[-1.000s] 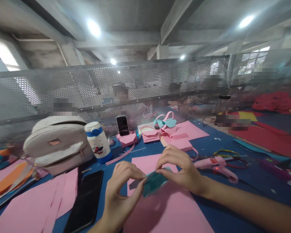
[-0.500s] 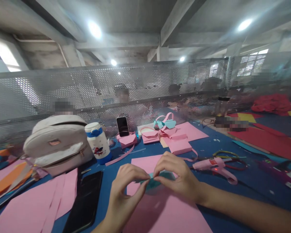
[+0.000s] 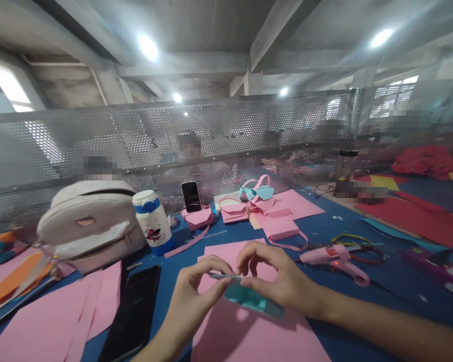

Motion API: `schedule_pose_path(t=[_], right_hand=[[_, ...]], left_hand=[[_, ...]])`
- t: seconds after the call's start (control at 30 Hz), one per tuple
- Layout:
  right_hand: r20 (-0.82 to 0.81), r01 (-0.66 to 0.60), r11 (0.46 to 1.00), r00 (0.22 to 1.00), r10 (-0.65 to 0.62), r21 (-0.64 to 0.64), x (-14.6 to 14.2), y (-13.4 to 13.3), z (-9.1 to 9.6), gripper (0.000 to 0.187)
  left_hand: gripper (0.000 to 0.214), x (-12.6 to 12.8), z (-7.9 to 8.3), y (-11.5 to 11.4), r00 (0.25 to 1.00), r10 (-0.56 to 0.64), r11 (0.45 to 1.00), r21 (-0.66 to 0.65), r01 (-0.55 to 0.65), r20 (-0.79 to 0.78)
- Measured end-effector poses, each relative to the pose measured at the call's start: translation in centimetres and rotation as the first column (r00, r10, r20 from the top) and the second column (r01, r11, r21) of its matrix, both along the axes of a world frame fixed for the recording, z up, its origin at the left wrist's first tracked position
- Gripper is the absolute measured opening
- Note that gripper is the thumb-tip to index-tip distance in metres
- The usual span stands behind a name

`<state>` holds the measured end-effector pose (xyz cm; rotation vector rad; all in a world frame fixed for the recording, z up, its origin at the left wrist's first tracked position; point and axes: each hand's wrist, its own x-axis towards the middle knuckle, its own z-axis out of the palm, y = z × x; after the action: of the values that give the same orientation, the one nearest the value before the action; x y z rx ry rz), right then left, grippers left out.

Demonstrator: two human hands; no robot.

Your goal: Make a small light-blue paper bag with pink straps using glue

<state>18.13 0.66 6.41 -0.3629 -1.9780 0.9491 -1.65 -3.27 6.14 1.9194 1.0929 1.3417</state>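
Observation:
A small folded piece of teal paper (image 3: 251, 298) is held above a large pink sheet (image 3: 256, 339). My left hand (image 3: 196, 294) pinches its left end between thumb and fingers. My right hand (image 3: 274, 276) is at its upper edge, fingers curled and thumb near the paper; a gap shows between the thumb and index finger, and whether they touch the paper is hard to make out. Off to the right lies a pink glue gun (image 3: 335, 256) with a small red light. Behind the hands are pink paper bags (image 3: 281, 226) and a teal paper bow (image 3: 256, 192).
To the left are a black tablet-like slab (image 3: 132, 311), stacked pink paper (image 3: 60, 317), a white bottle (image 3: 153, 221) and a backpack (image 3: 90, 221). A phone (image 3: 191, 196) leans at the back before a perforated metal screen (image 3: 219, 120). Red paper (image 3: 419, 216) lies far right.
The teal paper has turned, so its folded face now hangs lower and to the right. My right fingertips have parted from the left ones and loosened from their pinch.

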Motion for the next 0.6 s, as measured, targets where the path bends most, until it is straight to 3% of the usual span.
schedule_pose_path(t=[0.3, 0.6], right_hand=[[0.166, -0.102, 0.967, 0.984, 0.064, 0.232, 0.6, -0.2, 1.5, 0.019], [0.332, -0.173, 0.968, 0.937, 0.105, 0.181, 1.4, -0.5, 3.3, 0.017]], left_hand=[[0.009, 0.4, 0.0, -0.4, 1.000, -0.012, 1.000, -0.023, 0.012, -0.010], [0.011, 0.6, 1.4, -1.3, 0.989, -0.016, 0.998, 0.060, 0.025, -0.149]])
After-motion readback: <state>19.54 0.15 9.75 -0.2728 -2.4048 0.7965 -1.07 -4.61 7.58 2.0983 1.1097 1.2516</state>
